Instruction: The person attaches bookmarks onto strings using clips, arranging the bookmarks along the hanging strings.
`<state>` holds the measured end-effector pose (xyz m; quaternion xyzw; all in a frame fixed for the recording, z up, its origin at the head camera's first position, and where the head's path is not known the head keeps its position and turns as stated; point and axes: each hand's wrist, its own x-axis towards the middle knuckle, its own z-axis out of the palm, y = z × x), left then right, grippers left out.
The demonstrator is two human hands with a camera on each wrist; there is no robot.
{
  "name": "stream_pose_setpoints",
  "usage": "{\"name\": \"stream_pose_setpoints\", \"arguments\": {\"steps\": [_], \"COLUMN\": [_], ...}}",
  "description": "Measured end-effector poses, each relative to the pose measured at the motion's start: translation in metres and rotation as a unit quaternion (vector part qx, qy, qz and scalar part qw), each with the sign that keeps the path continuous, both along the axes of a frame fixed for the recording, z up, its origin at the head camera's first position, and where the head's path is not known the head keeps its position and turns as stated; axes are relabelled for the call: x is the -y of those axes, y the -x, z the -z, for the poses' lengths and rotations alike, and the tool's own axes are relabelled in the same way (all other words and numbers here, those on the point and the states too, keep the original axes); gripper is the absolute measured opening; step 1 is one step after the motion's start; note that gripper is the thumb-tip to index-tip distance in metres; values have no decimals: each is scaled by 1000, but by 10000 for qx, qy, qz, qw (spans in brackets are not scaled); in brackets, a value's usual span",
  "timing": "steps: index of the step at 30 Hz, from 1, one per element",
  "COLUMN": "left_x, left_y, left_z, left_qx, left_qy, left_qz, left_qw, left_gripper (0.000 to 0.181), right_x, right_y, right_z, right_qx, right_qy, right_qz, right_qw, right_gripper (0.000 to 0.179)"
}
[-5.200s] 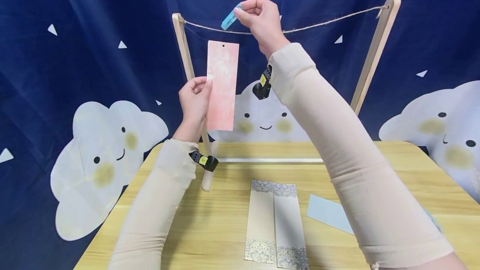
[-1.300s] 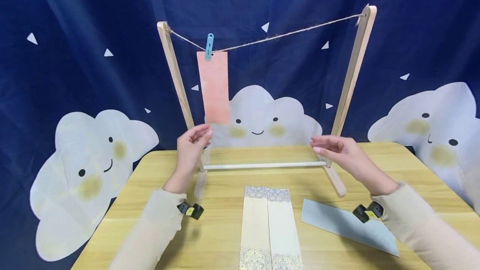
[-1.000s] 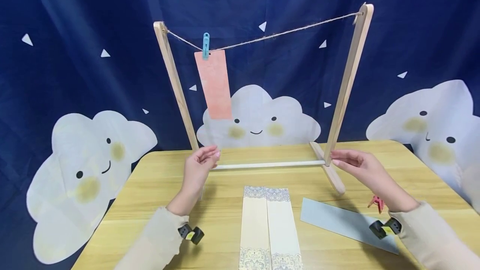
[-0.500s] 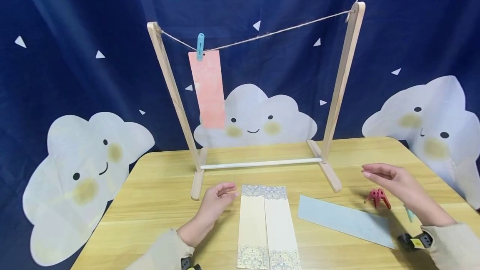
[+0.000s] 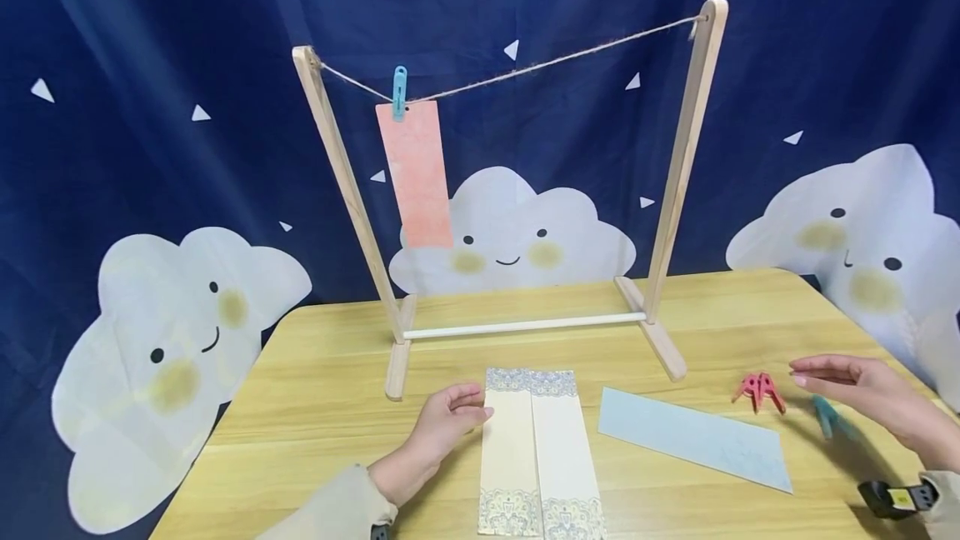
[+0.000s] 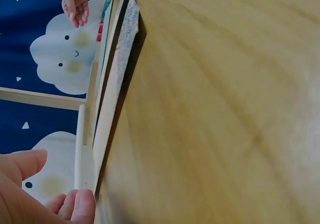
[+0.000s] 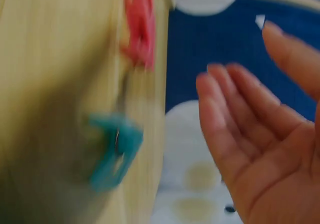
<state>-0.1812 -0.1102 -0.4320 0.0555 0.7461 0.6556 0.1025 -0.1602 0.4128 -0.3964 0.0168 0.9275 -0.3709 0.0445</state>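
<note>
My left hand (image 5: pixel 448 423) is at the left edge of a cream card (image 5: pixel 508 440) with a patterned border; the thumb tip overlaps that edge, and whether it touches I cannot tell. Its fingers are loosely bent with nothing between them. A matching white card (image 5: pixel 566 457) lies alongside. Over the table's right side hovers my right hand (image 5: pixel 873 390), thumb apart from the fingers in the right wrist view. Just below it is a teal clothespin (image 7: pixel 117 149), with red clothespins (image 5: pixel 759 392) to its left. A pink card (image 5: pixel 417 177) hangs from the string by a blue clothespin (image 5: pixel 400 94).
A wooden frame (image 5: pixel 678 165) with a sagging string (image 5: pixel 555 62) stands at the back, its white crossbar (image 5: pixel 525 326) low above the table. The pale blue card (image 5: pixel 693 437) lies slanted between the white card and the red clothespins. Behind hangs a blue cloud-patterned curtain (image 5: pixel 172 15).
The pink card, earlier in my left hand, now hangs pinned by the blue clothespin that my right hand held. Both hands have come down, left to the cream card, right toward the teal clothespin.
</note>
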Motion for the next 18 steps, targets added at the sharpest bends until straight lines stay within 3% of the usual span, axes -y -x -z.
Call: {"name": "stream_pose_setpoints", "arguments": {"steps": [8, 15, 18], "left_x": [-4, -7, -7], "left_y": [1, -1, 0], "left_z": [8, 8, 8], "left_qx": [-56, -76, -108], "left_qy": [446, 695, 759], "left_qz": [-160, -183, -210], "left_qw": [9989, 9974, 9968], "left_gripper": [54, 58, 59], "right_x": [-31, -48, -51], "right_y": [-2, -10, -11], "right_z": [14, 24, 24], "right_qx": [637, 475, 712], "right_qy": [55, 33, -74], "right_qz": [132, 41, -4], "right_qw": [9979, 9989, 9974], "right_gripper": [64, 55, 56]}}
